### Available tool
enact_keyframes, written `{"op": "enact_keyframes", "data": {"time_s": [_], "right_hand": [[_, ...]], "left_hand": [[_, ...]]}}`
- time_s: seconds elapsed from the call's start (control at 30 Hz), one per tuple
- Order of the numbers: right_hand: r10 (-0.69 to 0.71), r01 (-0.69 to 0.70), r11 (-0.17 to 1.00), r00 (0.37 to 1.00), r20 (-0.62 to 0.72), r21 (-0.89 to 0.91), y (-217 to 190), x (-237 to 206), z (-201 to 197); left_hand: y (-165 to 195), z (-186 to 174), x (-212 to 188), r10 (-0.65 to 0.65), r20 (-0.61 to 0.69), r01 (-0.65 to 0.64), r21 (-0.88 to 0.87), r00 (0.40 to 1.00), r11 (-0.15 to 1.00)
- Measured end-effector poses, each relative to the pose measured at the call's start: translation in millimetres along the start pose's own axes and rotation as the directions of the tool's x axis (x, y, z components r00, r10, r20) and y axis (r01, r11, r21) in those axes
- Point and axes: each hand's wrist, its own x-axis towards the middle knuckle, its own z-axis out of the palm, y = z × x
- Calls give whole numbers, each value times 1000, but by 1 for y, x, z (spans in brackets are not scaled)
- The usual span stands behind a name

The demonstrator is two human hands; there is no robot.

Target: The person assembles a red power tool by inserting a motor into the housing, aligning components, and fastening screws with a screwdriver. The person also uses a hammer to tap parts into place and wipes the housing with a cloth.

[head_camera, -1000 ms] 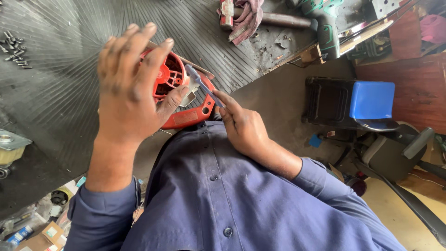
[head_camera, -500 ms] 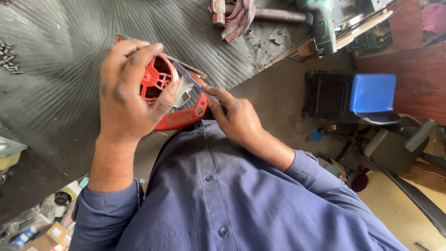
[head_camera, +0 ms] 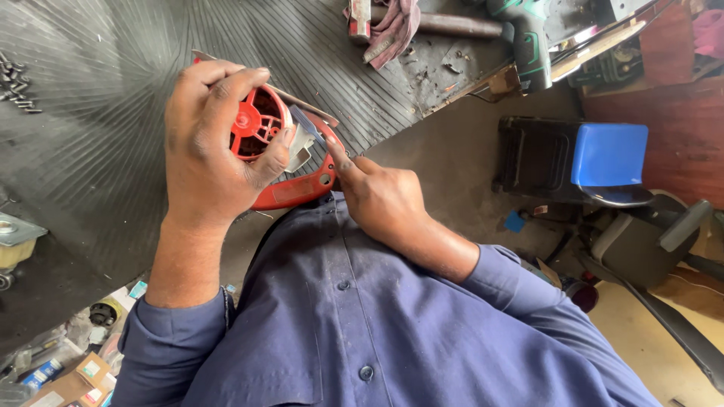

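We see the person's left hand point(head_camera: 207, 147) wrapped over the top of a red plastic housing point(head_camera: 283, 162), fingers curled down around its round, ribbed opening and the thumb pressed against its side, so this hand is clamped firmly on the part. The housing sits just above the person's chest, held at the near edge of a dark ribbed rubber mat point(head_camera: 90, 113) that covers the workbench. The right hand point(head_camera: 381, 196) comes in from the other side with its fingers drawn together, the fingertips touching the housing's outer rim beside a small grey metal piece point(head_camera: 305, 143) that sticks out of it; we cannot tell whether those fingers pinch anything of their own. Both forearms wear the sleeves of a dark blue buttoned shirt point(head_camera: 362, 324). Farther along the mat lie a crumpled reddish rag point(head_camera: 396, 22) and a green power drill point(head_camera: 528, 38), well apart from the hands, and a few loose screws point(head_camera: 15, 87) lie scattered near the mat's far edge. On the floor beyond the bench stands a black case with a blue lid point(head_camera: 596, 154).
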Motion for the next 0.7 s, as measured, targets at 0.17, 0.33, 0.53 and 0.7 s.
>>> {"op": "enact_keyframes", "data": {"time_s": [0.17, 0.33, 0.53, 0.7], "right_hand": [[33, -33, 999, 999, 12, -18, -3, 9, -1], [25, -22, 998, 999, 44, -63, -3, 12, 6], [17, -12, 998, 997, 75, -64, -2, 2, -1], [22, -23, 999, 999, 27, 37, -3, 5, -14]], "left_hand": [[0, 2, 4, -49, 14, 50, -114, 999, 992], [3, 0, 5, -80, 12, 81, -121, 997, 989], [3, 1, 6, -88, 2, 87, -105, 996, 991], [0, 1, 3, -53, -16, 51, -101, 998, 994]]}}
